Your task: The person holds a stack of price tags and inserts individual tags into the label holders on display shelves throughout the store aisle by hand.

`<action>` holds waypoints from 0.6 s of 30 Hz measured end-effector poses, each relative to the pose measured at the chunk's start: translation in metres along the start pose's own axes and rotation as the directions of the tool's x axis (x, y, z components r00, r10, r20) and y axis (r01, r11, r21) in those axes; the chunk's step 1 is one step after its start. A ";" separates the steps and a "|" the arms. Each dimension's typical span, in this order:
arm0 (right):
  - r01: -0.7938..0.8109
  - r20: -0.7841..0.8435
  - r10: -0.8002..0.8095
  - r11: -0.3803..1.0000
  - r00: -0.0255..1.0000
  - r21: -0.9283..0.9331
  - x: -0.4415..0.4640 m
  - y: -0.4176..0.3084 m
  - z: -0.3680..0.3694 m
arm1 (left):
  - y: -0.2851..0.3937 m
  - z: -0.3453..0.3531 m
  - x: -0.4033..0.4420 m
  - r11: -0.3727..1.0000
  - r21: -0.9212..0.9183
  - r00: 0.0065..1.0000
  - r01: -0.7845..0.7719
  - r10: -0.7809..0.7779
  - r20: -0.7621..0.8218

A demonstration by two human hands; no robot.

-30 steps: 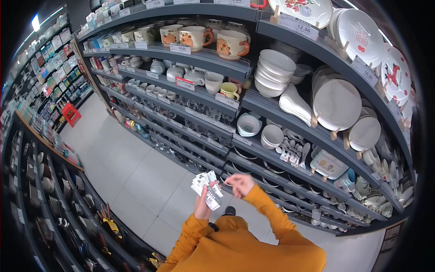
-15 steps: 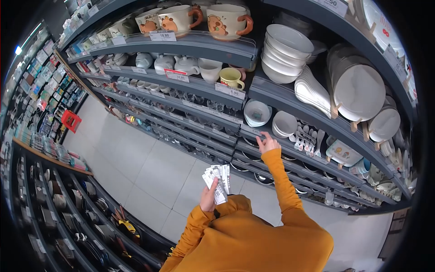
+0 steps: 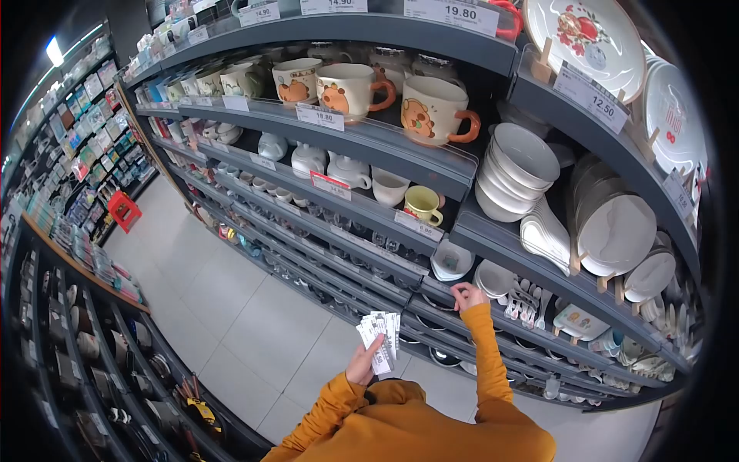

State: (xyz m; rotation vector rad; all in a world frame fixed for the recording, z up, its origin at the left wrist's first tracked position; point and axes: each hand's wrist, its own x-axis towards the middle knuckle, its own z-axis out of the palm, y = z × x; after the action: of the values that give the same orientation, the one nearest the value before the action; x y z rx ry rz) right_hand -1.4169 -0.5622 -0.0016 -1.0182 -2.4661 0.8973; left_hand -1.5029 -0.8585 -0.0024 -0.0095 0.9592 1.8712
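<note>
Pointing lengthwise up the view, paper tags [image 3: 386,333] fan from left fingers [image 3: 373,348].

A single camera worn on the person's head looks forward and steeply down, its very wide lens bowing straight edges and leaving the corners dark. Nearest to it, the orange top [image 3: 439,427] fills the bottom edge, with the left grip [image 3: 364,362] and right grip [image 3: 468,296] just beyond. The view meets the shelves [image 3: 408,160] at a slant: close on the right, receding toward the upper left above the tiled floor [image 3: 269,331].
</note>
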 end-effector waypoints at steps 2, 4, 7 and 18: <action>-0.013 -0.040 0.013 1.000 0.999 -0.002 -0.002 -0.002 -0.003 | 0.004 0.000 0.004 1.000 -0.009 1.000 0.000 0.000 0.017; 0.007 -0.122 -0.011 1.000 0.993 -0.029 -0.011 -0.011 -0.011 | 0.007 0.000 0.007 1.000 -0.014 1.000 0.000 0.000 0.028; 0.018 -0.223 -0.013 1.000 0.975 0.019 -0.036 -0.032 -0.030 | 0.011 -0.002 0.015 0.999 -0.029 0.999 -0.022 0.023 0.029; -0.426 0.422 0.138 0.534 0.896 0.731 -0.118 -0.133 0.077 | 0.035 -0.017 0.021 0.985 -0.006 0.984 -0.170 0.170 0.059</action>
State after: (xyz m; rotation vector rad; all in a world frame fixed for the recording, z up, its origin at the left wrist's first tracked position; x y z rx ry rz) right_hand -1.4427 -0.7524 0.0214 -0.9536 -1.6685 2.1902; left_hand -1.5472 -0.8596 -0.0007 0.1307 0.9421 2.0165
